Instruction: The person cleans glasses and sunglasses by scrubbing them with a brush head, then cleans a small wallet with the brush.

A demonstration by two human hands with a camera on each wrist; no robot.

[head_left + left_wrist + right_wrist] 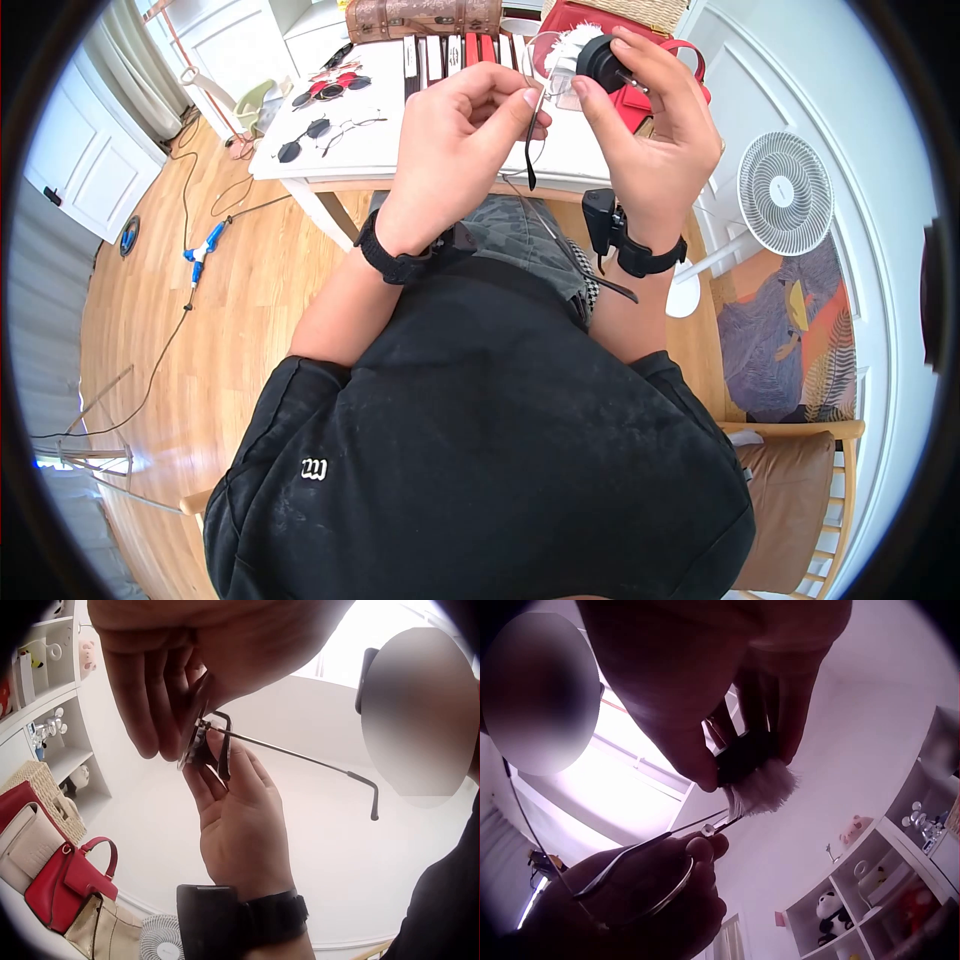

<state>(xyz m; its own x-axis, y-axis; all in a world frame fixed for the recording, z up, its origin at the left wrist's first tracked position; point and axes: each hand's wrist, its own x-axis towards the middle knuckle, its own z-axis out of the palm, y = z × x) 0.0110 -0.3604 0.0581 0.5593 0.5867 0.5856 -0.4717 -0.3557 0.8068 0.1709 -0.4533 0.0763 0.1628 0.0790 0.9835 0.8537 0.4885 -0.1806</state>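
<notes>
"Starting at the left, what are you recording?"

"Dark round sunglasses (289,151) are lying on the desk (378,157). Right of them, the left hand (460,130) is holding the eyeglasses (530,150) above the desk, thumb and forefinger pinching the frame. One temple (361,780) is extending freely, unfolded."

"And next along?"

"A brush (599,62) is pointing its white bristles (769,787) at the eyeglasses. The right hand (660,130) is gripping its black body between thumb and curled fingers."

"Are the bristles touching?"

"They are appearing to meet the frame; contact with a lens I am unable to confirm."

"Further right?"

"A red handbag (56,879) is standing behind the right hand, and a white fan (785,195) is standing at the far right, apart from the work."

"Your finding on the step?"

"In my judgement, the hands are at the dusting of the eyeglasses. The next move is calling for light strokes over frame and lenses, the left hand bracing the thin frame so that nothing is bending or slipping."
</notes>
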